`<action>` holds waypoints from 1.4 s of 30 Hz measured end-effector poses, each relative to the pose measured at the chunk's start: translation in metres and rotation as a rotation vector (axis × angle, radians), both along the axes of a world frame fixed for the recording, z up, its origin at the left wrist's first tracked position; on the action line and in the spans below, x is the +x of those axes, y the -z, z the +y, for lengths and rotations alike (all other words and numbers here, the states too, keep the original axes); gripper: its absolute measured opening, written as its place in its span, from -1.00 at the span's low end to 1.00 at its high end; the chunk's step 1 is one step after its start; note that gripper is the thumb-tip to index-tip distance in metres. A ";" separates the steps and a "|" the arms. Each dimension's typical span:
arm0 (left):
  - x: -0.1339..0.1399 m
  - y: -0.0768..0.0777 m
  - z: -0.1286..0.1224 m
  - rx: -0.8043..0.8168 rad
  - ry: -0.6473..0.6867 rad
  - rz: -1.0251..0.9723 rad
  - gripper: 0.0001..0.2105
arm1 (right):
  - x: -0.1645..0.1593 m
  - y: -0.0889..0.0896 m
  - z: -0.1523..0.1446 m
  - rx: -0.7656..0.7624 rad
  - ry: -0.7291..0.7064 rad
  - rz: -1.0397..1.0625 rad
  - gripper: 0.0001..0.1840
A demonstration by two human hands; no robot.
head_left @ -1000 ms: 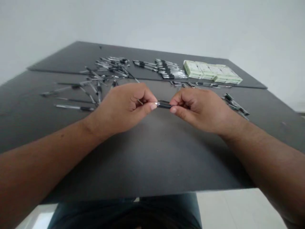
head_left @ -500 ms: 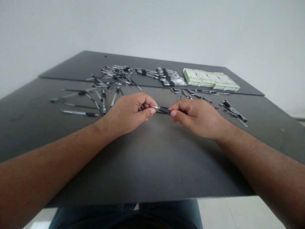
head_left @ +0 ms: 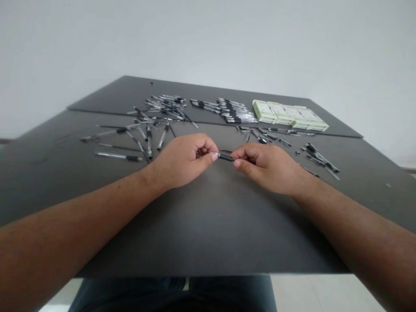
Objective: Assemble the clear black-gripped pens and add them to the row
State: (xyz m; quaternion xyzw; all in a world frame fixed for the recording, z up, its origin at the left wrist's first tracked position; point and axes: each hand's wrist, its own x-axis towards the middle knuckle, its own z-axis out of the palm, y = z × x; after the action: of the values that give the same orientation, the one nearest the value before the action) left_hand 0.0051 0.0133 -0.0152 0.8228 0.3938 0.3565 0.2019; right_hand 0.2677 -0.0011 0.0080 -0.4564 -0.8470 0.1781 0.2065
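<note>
Between my hands, low over the dark table, is a pen (head_left: 225, 157) with a black grip section. The thumb and fingers of my left hand (head_left: 191, 160) pinch its thin left end. My right hand (head_left: 264, 167) is closed around the other end, by the black grip. A second thin dark piece (head_left: 225, 151) shows just behind the pen near my right fingertips; whether it is held or lies on the table I cannot tell. My fingers hide both ends of the pen.
Loose pens and parts (head_left: 143, 136) lie scattered left, with a heap of pens (head_left: 165, 105) behind. A row of pens (head_left: 237, 111) lies at the back beside green-white boxes (head_left: 289, 115). Small pen parts (head_left: 260, 134) and more pieces (head_left: 321, 160) lie right. The table (head_left: 211, 234) has a raised seam.
The view has shifted slightly, so the scene sits lower. Both hands keep hold of the pen; the silver part visible at my left fingertips before is now mostly out of sight.
</note>
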 end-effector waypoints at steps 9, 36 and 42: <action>-0.003 -0.005 -0.005 0.096 0.055 -0.004 -0.89 | 0.007 0.002 0.002 -0.108 -0.034 0.009 -0.70; -0.010 0.007 0.008 0.163 0.062 0.155 -0.78 | 0.092 0.001 0.069 0.137 0.532 0.206 -0.61; -0.011 0.008 0.007 0.153 0.051 0.191 -0.76 | 0.099 0.013 0.080 0.162 0.502 -0.050 -0.65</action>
State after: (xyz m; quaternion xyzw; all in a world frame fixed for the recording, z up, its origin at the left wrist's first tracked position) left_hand -0.0061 0.0207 -0.0228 0.8757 0.3618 0.3006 0.1090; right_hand 0.3668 0.0790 -0.0052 -0.6386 -0.7234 0.0414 0.2592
